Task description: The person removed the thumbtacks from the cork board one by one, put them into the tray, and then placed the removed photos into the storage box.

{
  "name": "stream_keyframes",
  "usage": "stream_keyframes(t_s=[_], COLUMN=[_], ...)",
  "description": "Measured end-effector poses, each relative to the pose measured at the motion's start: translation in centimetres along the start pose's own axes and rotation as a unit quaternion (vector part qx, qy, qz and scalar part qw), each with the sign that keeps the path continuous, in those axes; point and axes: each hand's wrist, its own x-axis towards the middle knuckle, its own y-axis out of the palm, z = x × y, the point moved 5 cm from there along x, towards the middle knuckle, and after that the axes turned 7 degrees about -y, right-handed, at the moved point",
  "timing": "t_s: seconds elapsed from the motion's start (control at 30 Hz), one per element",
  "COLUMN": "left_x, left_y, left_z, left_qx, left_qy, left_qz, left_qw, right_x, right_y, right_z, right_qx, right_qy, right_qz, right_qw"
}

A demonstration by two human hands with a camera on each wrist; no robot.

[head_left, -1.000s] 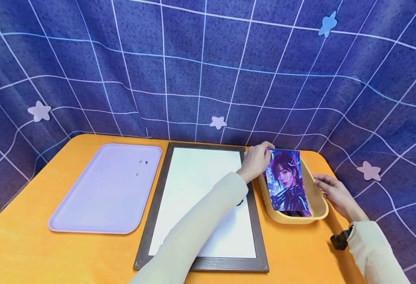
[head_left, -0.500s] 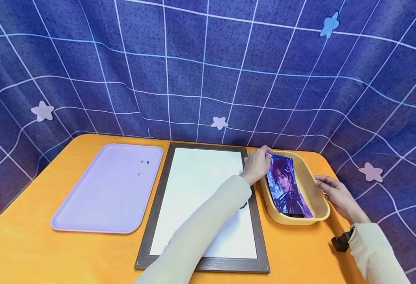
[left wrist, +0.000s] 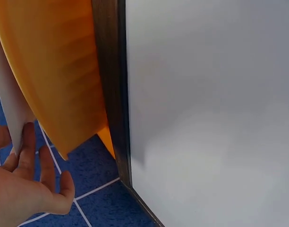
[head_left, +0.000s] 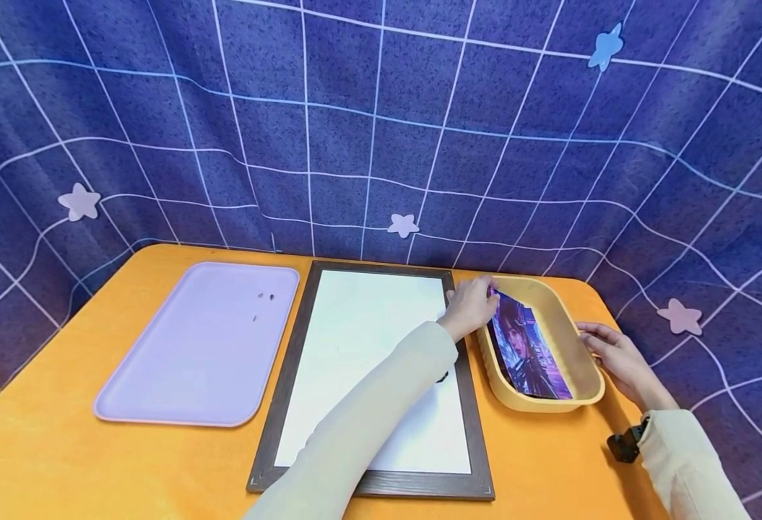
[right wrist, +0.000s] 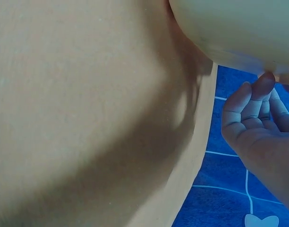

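A yellow plastic basket (head_left: 578, 343) stands on the right part of the table. Inside it a glossy picture print (head_left: 530, 357), showing a figure in purple and blue, lies at a slant with another dark edge showing beneath. My left hand (head_left: 472, 305) reaches across to the basket's far left and pinches the print's upper corner. The left wrist view has the sheet's pale back (left wrist: 10, 101) between thumb and fingers, beside the basket wall (left wrist: 55, 71). My right hand (head_left: 617, 357) holds the basket's right rim from outside, its curled fingers (right wrist: 263, 85) right at the rim.
A dark-framed whiteboard (head_left: 367, 325) lies left of the basket, beneath my left forearm. Farther left is a lilac tray (head_left: 198, 347) with a few small dark bits (head_left: 271, 297). The orange tabletop (head_left: 179, 469) ends at a blue gridded curtain (head_left: 354, 144).
The print has gone down deeper into the basket and tilted, with my left hand lowering slightly alongside it. My right hand stays at the rim.
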Motion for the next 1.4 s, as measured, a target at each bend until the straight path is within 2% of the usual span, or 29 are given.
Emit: stream_keyframes(t_s=[0.2, 0.5, 0.77, 0.93, 1.07, 1.23, 1.4], left_x=[-0.1, -0.3, -0.9, -1.3, -1.6, -1.7, -1.7], left_y=[0.2, 0.5, 0.7, 1.0, 1.2, 0.9, 0.1], left_z=[0.0, 0.2, 0.6, 0.6, 0.4, 0.2, 0.4], left_qx=[0.020, 0.083, 0.148, 0.179, 0.201, 0.222, 0.225], left_qy=[-0.002, 0.032, 0.050, 0.065, 0.082, 0.106, 0.113], left_qz=[0.014, 0.053, 0.116, 0.143, 0.147, 0.135, 0.126], left_qw=[0.9997, 0.9946, 0.9807, 0.9713, 0.9650, 0.9598, 0.9597], right_x=[0.0, 0.1, 0.0, -0.1, -0.2, -0.1, -0.1], right_y=[0.1, 0.0, 0.0, 0.1, 0.2, 0.2, 0.1], right_z=[0.1, -0.1, 0.1, 0.3, 0.4, 0.4, 0.2], right_qx=[0.007, -0.008, -0.006, -0.009, -0.009, 0.000, -0.011], right_qy=[-0.005, 0.000, -0.006, -0.007, -0.005, -0.002, 0.005], right_qz=[0.000, -0.003, 0.000, 0.002, 0.001, 0.001, -0.002], right_qw=[1.0000, 1.0000, 1.0000, 0.9999, 0.9999, 1.0000, 0.9999])
